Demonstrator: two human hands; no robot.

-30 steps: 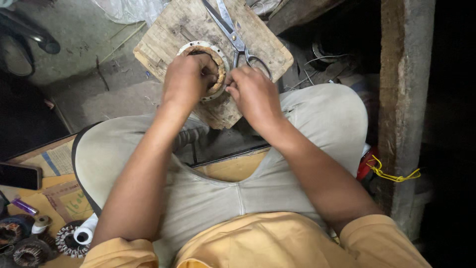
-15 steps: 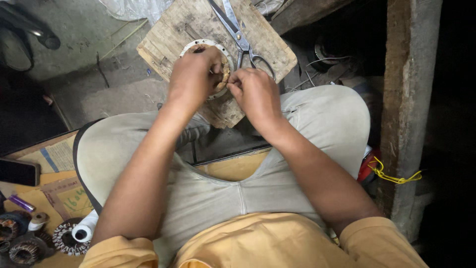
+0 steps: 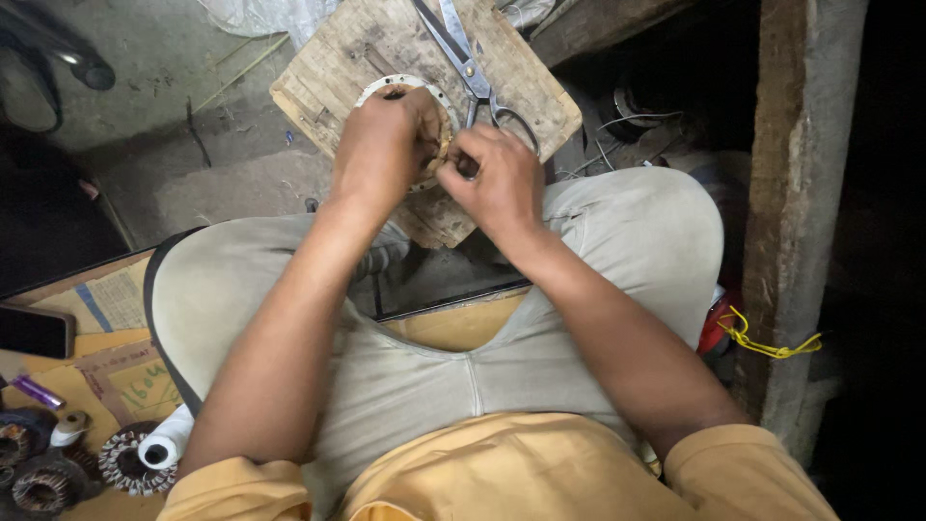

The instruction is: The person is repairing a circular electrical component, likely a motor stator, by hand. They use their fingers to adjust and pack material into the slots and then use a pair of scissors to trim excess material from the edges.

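Left hand [image 3: 386,150]: clamped over the round metal ring part [image 3: 410,92], mid wooden block [image 3: 333,58]
Right hand [image 3: 492,178]: fingers pinched at the ring's near-right rim
Scissors [image 3: 463,53]: flat by the block's far-right edge

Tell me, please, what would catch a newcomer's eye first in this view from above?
First come the two hands meeting at top centre: the left hand covers a round, pale-rimmed ring part lying on a worn wooden block, and the right hand pinches at its edge. Just behind them, metal scissors lie on the block. At the lower left, dark wound coils and a white roll sit beside the person's knee.
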